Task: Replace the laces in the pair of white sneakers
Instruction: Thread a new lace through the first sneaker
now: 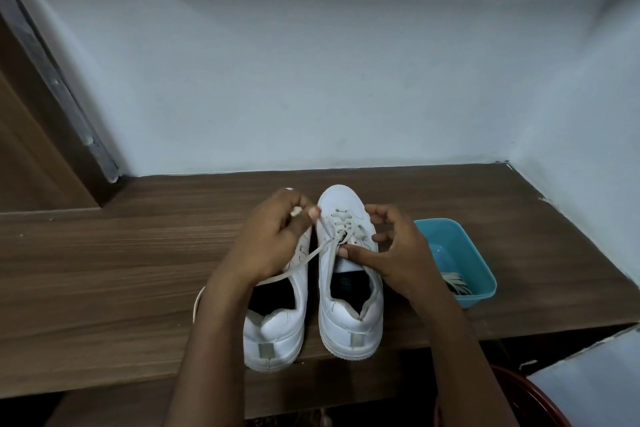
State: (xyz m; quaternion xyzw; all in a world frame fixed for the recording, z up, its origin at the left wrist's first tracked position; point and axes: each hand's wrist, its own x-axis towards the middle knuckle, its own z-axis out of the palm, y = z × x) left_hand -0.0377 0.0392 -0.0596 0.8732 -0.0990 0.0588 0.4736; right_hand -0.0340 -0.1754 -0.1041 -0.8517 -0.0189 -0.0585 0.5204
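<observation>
Left hand [273,243] pinches lace [309,255]; right hand [393,255] thumb presses right sneaker [349,321], fingers loosely curled; heels near table [104,270] edge.

- Setting: a plain room in a home.
- Wood-grain laminate ledge [104,253] fits into a corner of pale painted walls [311,62].
- Brown wooden door frame [34,135] at left.
- Household items on ledge: white sneakers [349,322], teal plastic tub [479,300].
</observation>
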